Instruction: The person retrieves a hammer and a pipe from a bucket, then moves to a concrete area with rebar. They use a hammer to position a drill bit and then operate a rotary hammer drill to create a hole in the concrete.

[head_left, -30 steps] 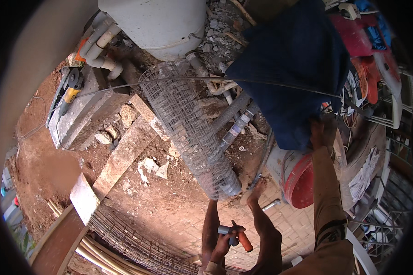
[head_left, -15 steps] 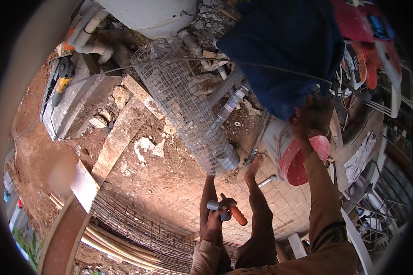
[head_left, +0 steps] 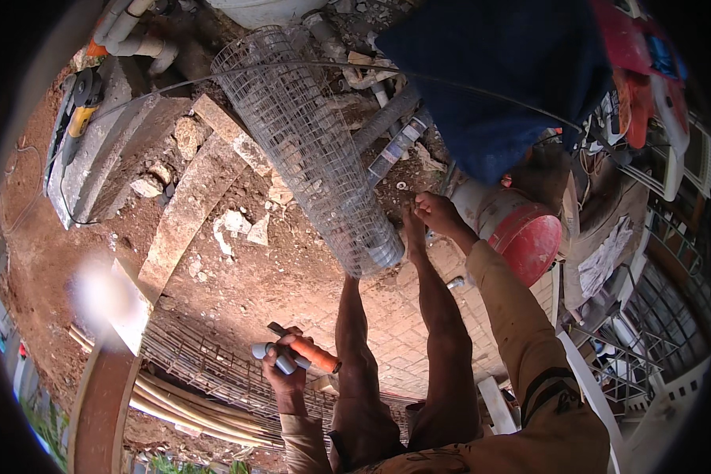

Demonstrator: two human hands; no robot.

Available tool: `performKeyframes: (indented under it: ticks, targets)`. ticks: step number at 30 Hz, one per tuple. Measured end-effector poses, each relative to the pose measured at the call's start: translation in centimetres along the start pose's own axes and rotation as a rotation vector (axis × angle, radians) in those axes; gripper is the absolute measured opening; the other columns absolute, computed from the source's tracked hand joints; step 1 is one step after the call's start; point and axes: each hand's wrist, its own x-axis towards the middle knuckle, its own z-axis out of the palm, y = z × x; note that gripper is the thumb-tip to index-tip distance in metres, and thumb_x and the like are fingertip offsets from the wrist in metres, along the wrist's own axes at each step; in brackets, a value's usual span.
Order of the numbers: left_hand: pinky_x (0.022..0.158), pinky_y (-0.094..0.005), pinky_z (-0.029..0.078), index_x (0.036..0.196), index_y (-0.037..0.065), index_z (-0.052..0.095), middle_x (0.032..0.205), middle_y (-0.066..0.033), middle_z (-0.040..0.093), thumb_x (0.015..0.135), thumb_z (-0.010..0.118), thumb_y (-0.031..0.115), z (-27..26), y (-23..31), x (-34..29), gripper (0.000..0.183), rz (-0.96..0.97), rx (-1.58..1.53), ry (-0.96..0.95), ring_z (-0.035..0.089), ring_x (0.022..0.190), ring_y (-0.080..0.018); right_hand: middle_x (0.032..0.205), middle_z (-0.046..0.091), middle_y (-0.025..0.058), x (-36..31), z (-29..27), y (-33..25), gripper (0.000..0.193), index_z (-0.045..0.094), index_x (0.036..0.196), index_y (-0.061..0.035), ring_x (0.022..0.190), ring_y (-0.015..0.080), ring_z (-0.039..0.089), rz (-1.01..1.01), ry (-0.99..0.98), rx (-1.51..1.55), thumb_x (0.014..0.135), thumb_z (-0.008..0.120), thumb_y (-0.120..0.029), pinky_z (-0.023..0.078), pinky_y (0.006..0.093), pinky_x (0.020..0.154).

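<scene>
Head view, left hand (head_left: 283, 371): low, left of the legs; fingers closed round grey pipe fitting (head_left: 283, 364) and orange-handled tool (head_left: 316, 353), the two crossing.
Right hand (head_left: 441, 213): beside the right foot (head_left: 413, 229); fingers drawn in; cannot tell whether anything is gripped.
Mesh roll (head_left: 300, 134): slantwise on dirt, near end by left foot.
Bucket (head_left: 529, 246): red-mouthed, right of right hand.
Blue cloth (head_left: 498, 87): above bucket in view.

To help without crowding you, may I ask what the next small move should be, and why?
Perhaps bring the right hand over to take the orange-handled tool: the left hand grips it together with a grey pipe fitting, while the right is down by the right foot, its grasp unclear.
</scene>
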Motion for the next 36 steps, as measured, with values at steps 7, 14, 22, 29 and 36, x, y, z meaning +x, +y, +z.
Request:
performKeyframes:
  ticks: [7, 14, 22, 29, 36]
  targets:
    - [0.099, -0.0491, 0.050, 0.106, -0.004, 0.075, 0.118, -0.0175, 0.063, 0.086, 0.067, 0.054, 4.8, -5.1, 0.5, 0.061, -0.122, -0.145, -0.099, 0.064, 0.107, -0.0356, 0.109, 0.072, 0.0203, 15.5, 0.1, 5.9, 0.030, 0.066, 0.121, -0.0031, 0.097, 0.0363, 0.072, 0.209, 0.004, -0.292, 0.091, 0.066, -0.009, 0.057, 0.0444, 0.086]
    - [0.100, -0.0492, 0.049, 0.106, -0.004, 0.075, 0.114, -0.0184, 0.063, 0.086, 0.066, 0.051, 5.9, -10.3, 0.7, 0.060, -0.170, -0.250, -0.035, 0.064, 0.107, -0.0362, 0.102, 0.073, 0.0198, 16.5, 5.6, 4.5, 0.066, 0.041, 0.154, -0.0139, 0.084, 0.0248, 0.073, 0.588, 0.138, 0.529, 0.091, 0.055, -0.003, 0.058, 0.0380, 0.065]
    - [0.106, -0.0520, 0.046, 0.114, -0.001, 0.074, 0.126, -0.0177, 0.062, 0.085, 0.064, 0.049, 7.7, -7.6, 0.7, 0.058, -0.166, -0.133, -0.086, 0.061, 0.117, -0.0375, 0.104, 0.074, 0.0123, 8.8, -1.4, 1.0, 0.043, 0.063, 0.137, -0.0074, 0.093, 0.0235, 0.073, 0.022, -0.143, -0.089, 0.094, 0.058, -0.003, 0.057, 0.0377, 0.083]
    - [0.105, -0.0465, 0.045, 0.116, -0.004, 0.072, 0.129, -0.0187, 0.062, 0.089, 0.059, 0.046, 8.3, -1.8, 2.8, 0.059, 0.018, 0.165, -0.120, 0.061, 0.117, -0.0338, 0.104, 0.075, 0.0077, 4.6, -20.2, -20.7, 0.036, 0.067, 0.134, -0.0071, 0.097, 0.0190, 0.072, -0.511, -0.515, 0.433, 0.100, 0.064, -0.020, 0.057, 0.0371, 0.088]
    - [0.103, -0.0497, 0.047, 0.113, 0.002, 0.075, 0.125, -0.0149, 0.065, 0.089, 0.057, 0.054, 11.2, -1.7, 2.8, 0.060, 0.033, 0.319, 0.077, 0.064, 0.114, -0.0322, 0.095, 0.075, 0.0158, 27.6, -29.8, -26.6, 0.033, 0.067, 0.121, -0.0028, 0.089, 0.0245, 0.074, -0.528, 0.484, 0.516, 0.091, 0.067, -0.017, 0.059, 0.0376, 0.081]
